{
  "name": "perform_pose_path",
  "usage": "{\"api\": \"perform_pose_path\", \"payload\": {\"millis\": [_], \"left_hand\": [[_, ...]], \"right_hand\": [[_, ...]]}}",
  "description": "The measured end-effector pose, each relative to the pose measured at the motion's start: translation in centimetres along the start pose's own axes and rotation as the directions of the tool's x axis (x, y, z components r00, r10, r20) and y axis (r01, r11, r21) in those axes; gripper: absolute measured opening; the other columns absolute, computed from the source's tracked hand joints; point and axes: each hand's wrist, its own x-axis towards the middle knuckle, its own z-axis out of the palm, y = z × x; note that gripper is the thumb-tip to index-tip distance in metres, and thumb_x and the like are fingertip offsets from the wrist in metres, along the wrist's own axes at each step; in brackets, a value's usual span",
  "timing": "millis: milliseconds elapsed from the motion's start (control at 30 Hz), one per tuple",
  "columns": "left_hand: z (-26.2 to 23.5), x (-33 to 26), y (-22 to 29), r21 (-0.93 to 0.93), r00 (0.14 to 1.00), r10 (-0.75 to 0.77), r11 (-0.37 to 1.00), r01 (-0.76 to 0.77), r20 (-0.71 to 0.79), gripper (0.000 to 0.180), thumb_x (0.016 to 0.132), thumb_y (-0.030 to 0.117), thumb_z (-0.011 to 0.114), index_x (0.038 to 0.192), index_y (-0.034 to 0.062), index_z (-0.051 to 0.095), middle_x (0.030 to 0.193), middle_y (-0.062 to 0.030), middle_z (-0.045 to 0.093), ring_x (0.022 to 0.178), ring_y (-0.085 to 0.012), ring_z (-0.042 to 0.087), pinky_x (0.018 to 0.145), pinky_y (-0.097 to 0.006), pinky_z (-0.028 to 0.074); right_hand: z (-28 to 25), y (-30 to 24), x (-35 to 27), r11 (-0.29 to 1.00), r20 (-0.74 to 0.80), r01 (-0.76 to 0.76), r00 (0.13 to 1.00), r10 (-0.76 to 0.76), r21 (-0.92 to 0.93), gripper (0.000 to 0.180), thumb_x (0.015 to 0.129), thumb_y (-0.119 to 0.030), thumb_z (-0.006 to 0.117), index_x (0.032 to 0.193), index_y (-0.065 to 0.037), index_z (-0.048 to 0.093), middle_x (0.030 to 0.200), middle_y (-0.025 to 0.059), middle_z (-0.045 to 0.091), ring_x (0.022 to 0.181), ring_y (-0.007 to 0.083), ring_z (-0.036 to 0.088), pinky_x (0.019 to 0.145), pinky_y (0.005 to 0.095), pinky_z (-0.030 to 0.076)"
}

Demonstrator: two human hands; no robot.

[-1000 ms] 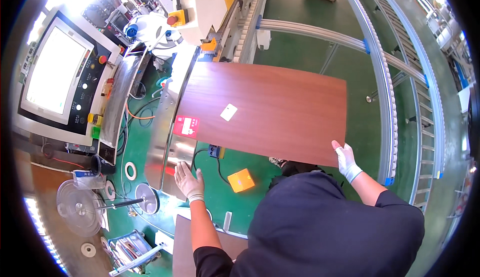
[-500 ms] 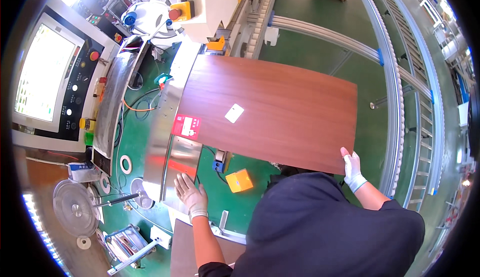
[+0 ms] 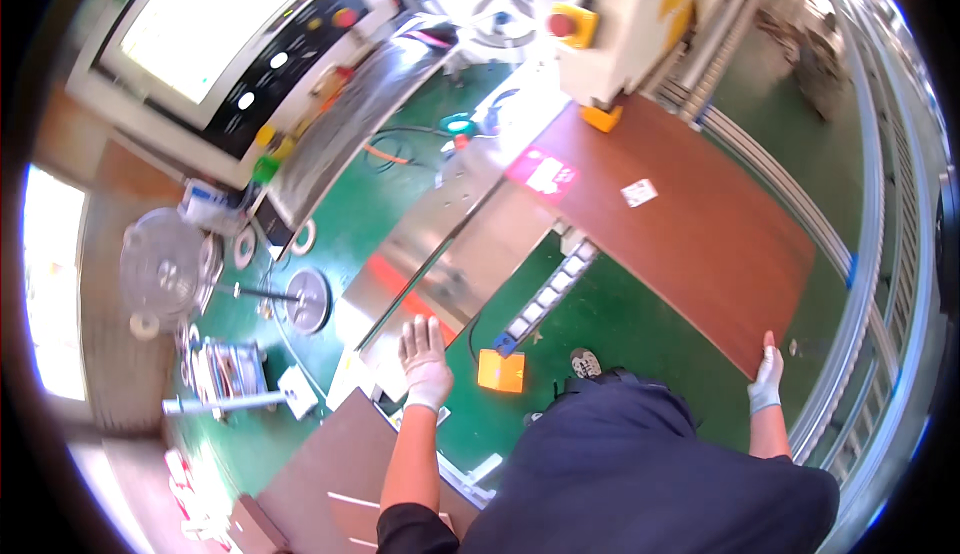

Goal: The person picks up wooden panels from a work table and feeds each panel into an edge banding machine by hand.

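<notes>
A long brown wood-grain panel lies slanting from the machine at the top down to the right. On its face are a white label and a pink-red sticker. My right hand, in a pale glove, grips the panel's near right corner with its thumb up at the edge; its other fingers are mostly hidden. My left hand, gloved too, holds nothing. Its fingers are stretched out by the near end of the metal table, close to a red strip.
A roller strip and an orange box are below the panel. Left stand a control screen, a fan and a rack. More brown boards lie at lower left. A rail conveyor runs along the right.
The panel has moved away from me toward the machine, uncovering more of the metal table and the roller strip. My right hand has followed its corner. The view has turned leftward.
</notes>
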Motion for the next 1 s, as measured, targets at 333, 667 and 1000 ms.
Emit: {"api": "perform_pose_path", "payload": {"millis": [333,667,1000], "left_hand": [[-0.9,0.1,0.8,-0.024,0.994,-0.102,0.995,0.101,-0.033,0.085,0.078,0.005,0.061,0.158,0.0137,0.034,0.164,-0.0120,0.032,0.152,-0.0382,0.027,0.126,-0.052,0.019],[3.7,-8.5,6.1,-0.326,0.935,-0.235,0.935,0.142,-0.265,0.070,0.084,0.016,0.063,0.152,0.0099,0.046,0.158,-0.0171,0.043,0.151,-0.0385,0.033,0.124,-0.051,0.027],[21.6,-43.1,0.9,-0.557,0.011,-0.915,-0.235,0.796,0.403,0.044,0.093,0.020,0.060,0.130,-0.0025,0.064,0.137,-0.0248,0.062,0.129,-0.0367,0.059,0.110,-0.042,0.046]], "right_hand": [[0.2,-3.3,14.0,0.832,-0.041,0.281,0.939,-0.341,-0.478,0.067,0.102,-0.028,0.061,0.151,0.012,0.039,0.154,0.0222,0.047,0.142,0.0287,0.047,0.121,0.0394,0.034],[9.7,-1.5,10.1,0.965,0.086,0.250,0.966,-0.243,-0.079,0.023,0.099,-0.032,0.060,0.103,-0.010,0.058,0.091,0.0024,0.055,0.074,0.0140,0.050,0.065,0.0342,0.047],[22.4,10.9,-15.5,0.577,0.604,0.181,0.197,0.772,-0.797,0.060,0.104,-0.039,0.063,0.146,0.002,0.049,0.132,0.0194,0.066,0.110,0.0219,0.067,0.091,0.0328,0.055]]}}
